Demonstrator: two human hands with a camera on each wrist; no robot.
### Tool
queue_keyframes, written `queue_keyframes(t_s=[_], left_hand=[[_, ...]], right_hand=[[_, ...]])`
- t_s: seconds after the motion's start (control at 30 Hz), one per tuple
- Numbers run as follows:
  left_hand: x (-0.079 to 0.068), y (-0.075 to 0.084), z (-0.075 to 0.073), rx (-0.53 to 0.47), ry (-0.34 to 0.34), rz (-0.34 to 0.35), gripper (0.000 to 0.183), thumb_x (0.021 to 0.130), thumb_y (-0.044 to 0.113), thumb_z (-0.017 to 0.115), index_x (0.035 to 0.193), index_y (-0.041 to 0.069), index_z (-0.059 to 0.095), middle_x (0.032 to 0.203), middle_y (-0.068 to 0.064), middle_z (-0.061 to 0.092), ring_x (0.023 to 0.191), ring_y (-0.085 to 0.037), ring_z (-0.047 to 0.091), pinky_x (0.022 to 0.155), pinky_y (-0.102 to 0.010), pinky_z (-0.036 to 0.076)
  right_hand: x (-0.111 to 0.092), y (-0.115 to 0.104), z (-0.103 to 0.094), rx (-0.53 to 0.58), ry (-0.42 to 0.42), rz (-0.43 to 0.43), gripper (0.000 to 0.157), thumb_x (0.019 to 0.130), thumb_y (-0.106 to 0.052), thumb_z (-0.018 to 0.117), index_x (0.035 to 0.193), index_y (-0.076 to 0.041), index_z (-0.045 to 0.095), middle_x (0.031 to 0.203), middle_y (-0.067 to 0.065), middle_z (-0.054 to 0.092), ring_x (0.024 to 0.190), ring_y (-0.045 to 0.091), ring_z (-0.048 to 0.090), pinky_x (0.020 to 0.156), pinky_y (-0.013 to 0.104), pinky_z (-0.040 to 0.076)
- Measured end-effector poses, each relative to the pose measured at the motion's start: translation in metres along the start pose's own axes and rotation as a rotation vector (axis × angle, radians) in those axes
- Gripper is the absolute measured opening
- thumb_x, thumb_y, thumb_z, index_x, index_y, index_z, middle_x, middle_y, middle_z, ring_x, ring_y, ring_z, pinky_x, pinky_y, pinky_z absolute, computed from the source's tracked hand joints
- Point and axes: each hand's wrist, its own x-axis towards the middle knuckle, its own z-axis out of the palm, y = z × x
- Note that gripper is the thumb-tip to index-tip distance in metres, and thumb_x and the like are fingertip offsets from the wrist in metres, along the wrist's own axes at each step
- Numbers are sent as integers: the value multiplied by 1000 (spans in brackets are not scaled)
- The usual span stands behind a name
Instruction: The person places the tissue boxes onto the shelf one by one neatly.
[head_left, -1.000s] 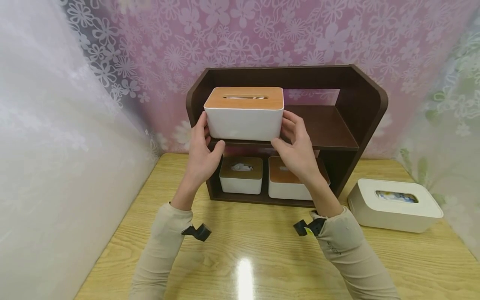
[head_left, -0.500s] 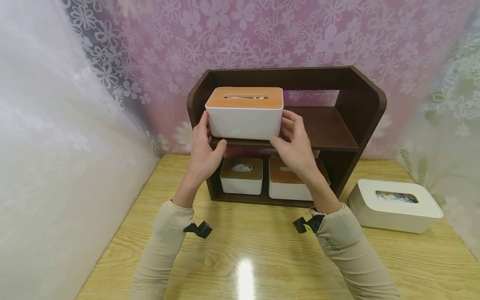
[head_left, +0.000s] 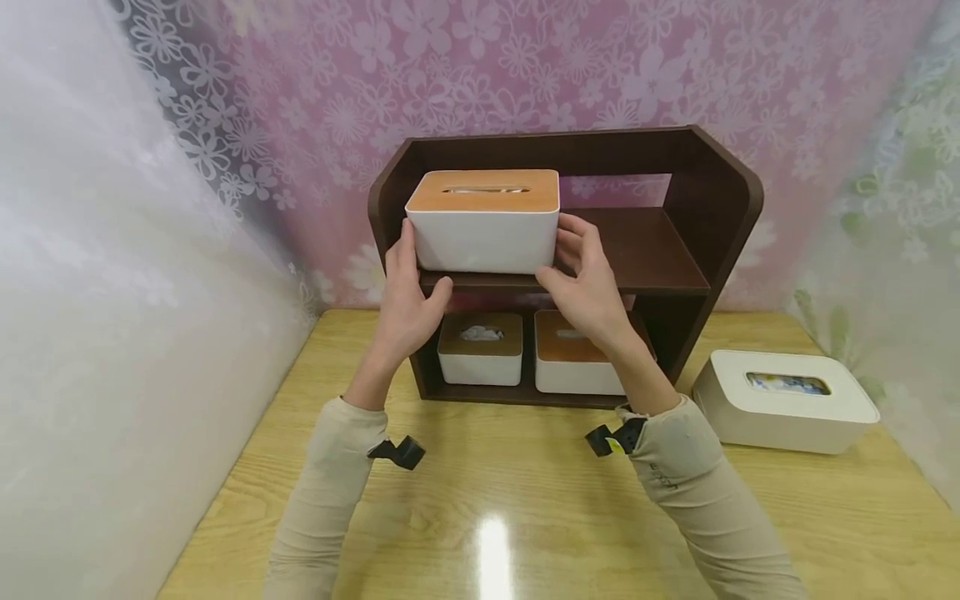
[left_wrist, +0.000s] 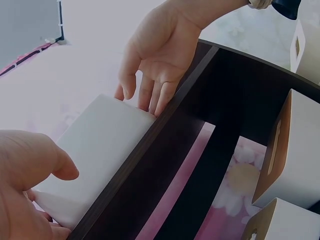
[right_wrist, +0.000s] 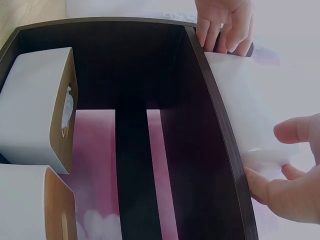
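A white tissue box (head_left: pixel 483 242) with an orange-brown wooden lid stands upright on the upper board of a dark brown two-tier shelf (head_left: pixel 660 246), towards its left side. My left hand (head_left: pixel 405 304) touches the box's left end with its fingers, thumb spread in front of the lower edge. At the opposite end, my right hand (head_left: pixel 588 292) lays its fingers along the side, with the thumb by the lower front corner. In the left wrist view, the box's white front (left_wrist: pixel 97 145) shows between both hands. Fingertips behind the box ends are partly hidden.
On the lower tier stand a smaller tissue box (head_left: pixel 480 367) and a wider wood-lidded one (head_left: pixel 573 375), partly behind my right arm. A cream tissue box (head_left: pixel 787 408) sits on the wooden table (head_left: pixel 450 517), right of the shelf. Patterned curtain walls (head_left: pixel 525 75) enclose the back and sides.
The head view has shifted slightly. The tissue box keeps its place on the upper board, and both hands stay at its ends with hardly any movement.
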Motion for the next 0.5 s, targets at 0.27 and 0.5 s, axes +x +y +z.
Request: queue_keyframes(t_s=[0.27,0.5], left_hand=[[1,1,-2,39,-28,-10,89,95,15,57,160,11,-3,162,-18,8,149,-25,15,118,-47,23],[-2,2,-3,38,-41,-12,87,96,15,57,160,9,-2,163,-17,8,150,-25,14,119,-46,22]], right_hand=[[2,-1,-3,-3,-19,5,68,94,-3,58,153,-15,27,154,14,34,144,27,35,112,46,35],[-4,3,-8,-41,-60,3,73,95,-6,58,159,-18,23,159,13,30,145,23,33,114,43,33]])
